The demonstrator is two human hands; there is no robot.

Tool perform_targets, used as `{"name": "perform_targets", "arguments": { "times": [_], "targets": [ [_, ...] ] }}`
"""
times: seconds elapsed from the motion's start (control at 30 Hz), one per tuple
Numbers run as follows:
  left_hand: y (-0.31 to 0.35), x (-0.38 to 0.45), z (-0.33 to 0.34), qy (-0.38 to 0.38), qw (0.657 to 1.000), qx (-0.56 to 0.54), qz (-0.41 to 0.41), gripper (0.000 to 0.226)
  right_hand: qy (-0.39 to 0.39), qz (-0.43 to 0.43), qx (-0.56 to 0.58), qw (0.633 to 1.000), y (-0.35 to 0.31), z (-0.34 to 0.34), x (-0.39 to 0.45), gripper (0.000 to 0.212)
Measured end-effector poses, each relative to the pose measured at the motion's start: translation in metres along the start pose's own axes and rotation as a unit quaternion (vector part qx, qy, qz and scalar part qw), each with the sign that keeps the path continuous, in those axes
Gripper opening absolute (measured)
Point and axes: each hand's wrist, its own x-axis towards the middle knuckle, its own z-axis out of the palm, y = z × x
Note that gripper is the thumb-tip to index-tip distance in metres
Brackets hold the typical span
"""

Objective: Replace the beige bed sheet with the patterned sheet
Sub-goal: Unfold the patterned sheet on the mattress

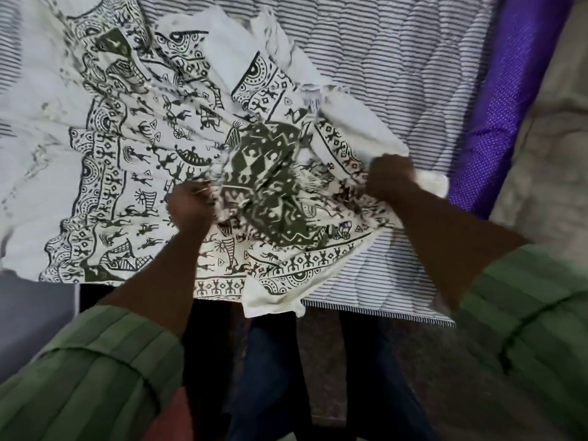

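Nearest the camera are two green ribbed sleeves (105, 354) and, between them, dark blue trousers (270, 370) of a person standing at the near edge of a bed. Both forearms reach forward over that edge.

The left hand (191, 203) is curled into a fist around a bunch of the patterned sheet (133, 160). The right hand (393, 179) is likewise clenched on gathered cloth near the sheet's right edge. Between the two fists the fabric bunches and looks blurred, so the grip probably serves to shake or pull the cloth open across the bed.

The patterned sheet is cream with dark olive tribal figures and banded borders. It lies crumpled and partly folded on the striped mattress (397, 90), covering the left and middle and hanging a little over the near edge. Its longer spread seems to run left to right, with folds fanning away from the hands toward the far left.

The mattress shows bare on the right and far side. Just beyond its right edge lies a purple dotted cloth (496, 106). No beige sheet is clearly identifiable on the bed.
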Motion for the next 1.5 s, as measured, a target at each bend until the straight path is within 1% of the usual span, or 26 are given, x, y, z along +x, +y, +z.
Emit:
{"name": "perform_targets", "arguments": {
  "times": [0.07,0.13,0.17,0.23,0.27,0.3,0.33,0.37,0.47,0.57,0.67,0.77,0.87,0.9,0.97,1.0,1.07,1.1,1.13,1.17,1.2,1.23,1.3,1.37,1.43,1.5],
  "targets": [
    [-0.018,0.012,-0.014,0.047,0.998,-0.017,-0.049,0.026,0.008,0.032,-0.031,0.999,0.039,-0.005,-0.002,0.028],
    [-0.013,0.01,-0.01,0.061,0.994,-0.022,-0.084,0.026,0.046,0.021,-0.055,0.997,0.037,-0.011,-0.001,0.031],
    [-0.002,0.003,-0.005,0.052,0.995,-0.025,-0.084,0.024,0.065,-0.016,-0.044,0.997,0.022,-0.013,0.0,0.039],
    [0.02,-0.013,0.01,0.022,0.996,-0.043,-0.069,0.022,0.069,-0.138,0.005,0.988,-0.021,-0.013,-0.005,0.056],
    [0.028,-0.018,0.018,0.015,0.997,-0.046,-0.057,0.023,0.068,-0.19,0.017,0.979,-0.044,-0.011,-0.01,0.061],
    [0.034,-0.024,0.024,0.013,0.998,-0.042,-0.048,0.023,0.068,-0.221,0.018,0.973,-0.065,-0.007,-0.013,0.064],
    [0.036,-0.027,0.027,0.013,0.998,-0.037,-0.044,0.022,0.067,-0.227,0.014,0.971,-0.083,-0.002,-0.016,0.066],
    [0.037,-0.03,0.028,0.013,0.998,-0.042,-0.044,0.021,0.06,-0.213,0.011,0.975,-0.098,0.002,-0.018,0.065],
    [0.022,-0.026,0.027,0.04,0.995,-0.092,-0.025,0.02,0.042,-0.138,-0.002,0.99,-0.115,0.009,-0.019,0.042],
    [-0.008,-0.008,0.025,0.074,0.984,-0.149,-0.065,0.02,0.088,-0.132,-0.034,0.987,-0.093,-0.004,-0.007,0.031],
    [-0.013,-0.005,0.022,0.094,0.983,-0.14,-0.079,0.02,0.087,-0.104,-0.071,0.988,-0.05,-0.026,0.01,0.021],
    [-0.007,0.002,0.015,0.116,0.98,-0.136,-0.086,0.021,0.09,-0.04,-0.089,0.991,-0.017,-0.045,0.019,0.024],
    [-0.018,0.019,0.005,0.136,0.965,-0.167,-0.153,0.026,0.118,0.074,-0.071,0.988,0.023,-0.048,0.028,0.032],
    [-0.024,0.024,0.001,0.144,0.956,-0.188,-0.175,0.028,0.118,0.11,-0.064,0.985,0.038,-0.046,0.028,0.036],
    [-0.034,0.029,-0.006,0.144,0.954,-0.186,-0.185,0.022,0.1,0.166,-0.053,0.98,0.057,-0.041,0.025,0.042],
    [-0.031,0.028,-0.006,0.124,0.962,-0.174,-0.172,0.015,0.111,0.166,-0.043,0.979,0.055,-0.037,0.022,0.04],
    [-0.013,0.014,-0.003,0.081,0.98,-0.127,-0.129,0.009,0.136,0.112,-0.031,0.984,0.029,-0.028,0.015,0.037],
    [0.002,0.004,0.0,0.071,0.991,-0.063,-0.095,0.014,0.143,0.067,-0.022,0.987,0.009,-0.021,0.011,0.044],
    [0.017,-0.005,0.007,0.082,0.994,-0.036,-0.056,0.026,0.144,0.019,-0.006,0.989,-0.014,-0.013,0.008,0.056],
    [0.033,-0.012,0.013,0.092,0.996,-0.006,0.005,0.039,0.136,-0.018,0.009,0.99,-0.036,-0.005,0.003,0.069],
    [0.051,-0.02,0.018,0.095,0.993,0.009,0.071,0.046,0.129,-0.025,0.043,0.99,-0.054,0.003,-0.002,0.077],
    [0.065,-0.023,0.027,0.082,0.988,0.01,0.133,0.047,0.123,-0.007,0.101,0.987,-0.069,0.008,-0.008,0.08],
    [0.093,-0.026,0.04,0.024,0.974,-0.009,0.224,0.043,0.122,0.06,0.195,0.971,-0.086,0.015,-0.015,0.078],
    [0.108,-0.028,0.055,-0.035,0.971,0.023,0.237,0.045,0.143,0.072,0.231,0.96,-0.092,0.02,-0.017,0.071],
    [0.112,-0.029,0.067,-0.067,0.98,0.019,0.186,0.042,0.155,0.061,0.279,0.946,-0.096,0.021,-0.016,0.062],
    [0.111,-0.03,0.072,-0.085,0.988,0.011,0.128,0.031,0.15,0.055,0.335,0.929,-0.097,0.022,-0.015,0.058]
  ]
}}
